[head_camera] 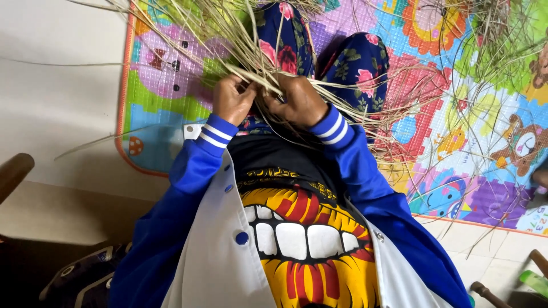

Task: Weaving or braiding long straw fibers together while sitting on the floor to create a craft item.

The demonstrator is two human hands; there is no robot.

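Straw (297, 68) lay in a loose tangle across the person's lap, gathered there so that both hands could work it close to the body. The camera looked down over a printed shirt (302, 228) and a blue-and-white jacket (188, 228) towards legs in flowered cloth (354, 68), stretched out on a bright patchwork mat (456, 125). The left hand (233, 100) and the right hand (299, 101) sat close together at the near edge of the bundle, almost touching, knuckles towards the camera. The left fingers (235, 86) were curled shut over several strands, pinching them where they met the bundle. The right fingers (288, 85) were likewise closed around a bunch of straw, with stems fanning out past the hand to the right and upward. Holding the stems tight at one spot seemed meant to keep them crossed and in place; I judged this from the grip only, since the fingertips themselves were hidden under the straw. Loose stems trailed over the mat and onto the pale floor (57, 85) to the left. A dark wooden handle (14, 174) showed at the left edge, well apart from the hands.
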